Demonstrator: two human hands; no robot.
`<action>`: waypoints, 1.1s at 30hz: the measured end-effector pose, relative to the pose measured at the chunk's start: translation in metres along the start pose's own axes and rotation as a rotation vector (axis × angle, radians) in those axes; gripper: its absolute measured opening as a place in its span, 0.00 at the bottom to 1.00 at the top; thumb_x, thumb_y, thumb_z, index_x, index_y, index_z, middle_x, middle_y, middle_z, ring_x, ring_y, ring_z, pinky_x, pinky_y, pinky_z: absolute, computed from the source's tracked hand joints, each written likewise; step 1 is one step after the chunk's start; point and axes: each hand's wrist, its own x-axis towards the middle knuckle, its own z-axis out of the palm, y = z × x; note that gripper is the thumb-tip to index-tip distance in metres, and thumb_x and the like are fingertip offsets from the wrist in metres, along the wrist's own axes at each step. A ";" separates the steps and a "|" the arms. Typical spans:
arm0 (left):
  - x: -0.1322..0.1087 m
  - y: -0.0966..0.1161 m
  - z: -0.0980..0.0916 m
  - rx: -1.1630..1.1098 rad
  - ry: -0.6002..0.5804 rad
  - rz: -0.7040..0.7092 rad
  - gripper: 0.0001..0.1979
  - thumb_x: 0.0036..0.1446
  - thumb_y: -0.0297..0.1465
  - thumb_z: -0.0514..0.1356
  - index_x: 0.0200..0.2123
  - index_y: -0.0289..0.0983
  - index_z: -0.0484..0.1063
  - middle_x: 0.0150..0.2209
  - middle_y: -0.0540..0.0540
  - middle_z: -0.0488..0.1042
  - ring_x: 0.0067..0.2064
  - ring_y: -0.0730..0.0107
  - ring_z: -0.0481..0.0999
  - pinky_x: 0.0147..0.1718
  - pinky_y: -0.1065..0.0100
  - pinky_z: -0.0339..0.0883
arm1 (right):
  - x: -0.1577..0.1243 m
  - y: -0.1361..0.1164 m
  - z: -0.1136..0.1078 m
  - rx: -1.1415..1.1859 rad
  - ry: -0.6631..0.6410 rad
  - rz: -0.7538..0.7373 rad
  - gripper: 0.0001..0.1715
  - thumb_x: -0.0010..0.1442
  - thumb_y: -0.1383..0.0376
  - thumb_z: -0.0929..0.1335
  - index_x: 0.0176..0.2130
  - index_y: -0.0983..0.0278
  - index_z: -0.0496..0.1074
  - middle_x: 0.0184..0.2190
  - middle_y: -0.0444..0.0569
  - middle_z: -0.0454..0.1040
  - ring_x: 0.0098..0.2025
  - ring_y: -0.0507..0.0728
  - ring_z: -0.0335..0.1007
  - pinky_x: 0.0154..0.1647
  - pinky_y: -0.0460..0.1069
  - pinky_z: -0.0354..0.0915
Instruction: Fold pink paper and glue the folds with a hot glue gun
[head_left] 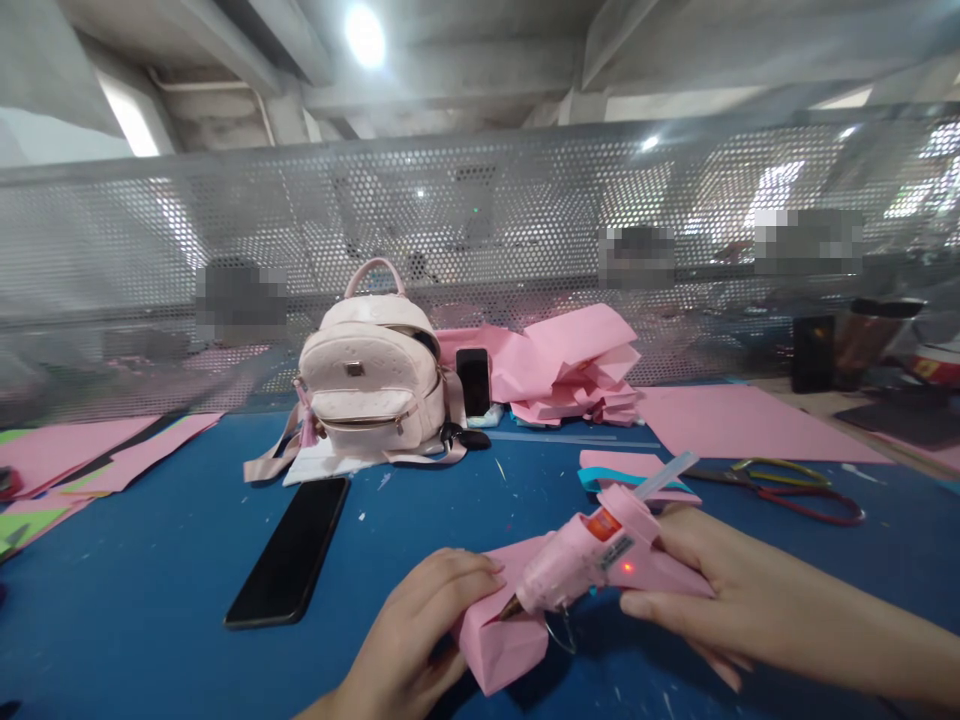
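My right hand is closed round the handle of a pink hot glue gun, whose small red light is lit. A clear glue stick pokes out of its back end. The gun's metal nozzle points down and left, at the folded edge of a pink paper box. My left hand grips that box from the left, fingers over its top and thumb below. Part of the box lies hidden behind the gun. Whether the nozzle touches the paper I cannot tell.
Beyond the hands stand a cream backpack and a pile of crumpled pink paper. A black phone lies at left. Scissors and a pink sheet are at right. A perforated metal screen closes off the back.
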 end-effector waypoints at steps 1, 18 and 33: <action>0.000 0.001 0.000 -0.004 0.000 -0.002 0.20 0.67 0.30 0.57 0.60 0.38 0.62 0.55 0.37 0.72 0.57 0.58 0.71 0.57 0.59 0.66 | 0.001 0.000 0.001 0.009 -0.011 -0.003 0.26 0.62 0.46 0.67 0.46 0.65 0.68 0.19 0.40 0.71 0.22 0.53 0.71 0.23 0.43 0.64; 0.008 0.009 -0.001 0.090 0.004 0.046 0.19 0.70 0.38 0.51 0.59 0.35 0.64 0.51 0.33 0.75 0.52 0.56 0.76 0.49 0.58 0.72 | 0.000 -0.005 0.009 0.049 -0.048 -0.022 0.23 0.63 0.49 0.66 0.46 0.65 0.68 0.17 0.38 0.67 0.20 0.50 0.65 0.23 0.43 0.63; 0.007 0.009 -0.002 0.120 0.007 0.065 0.20 0.70 0.37 0.52 0.60 0.34 0.62 0.52 0.33 0.75 0.53 0.57 0.76 0.50 0.60 0.72 | -0.005 -0.020 0.014 -0.063 0.048 -0.073 0.17 0.59 0.52 0.66 0.32 0.64 0.68 0.25 0.44 0.70 0.20 0.52 0.69 0.20 0.44 0.64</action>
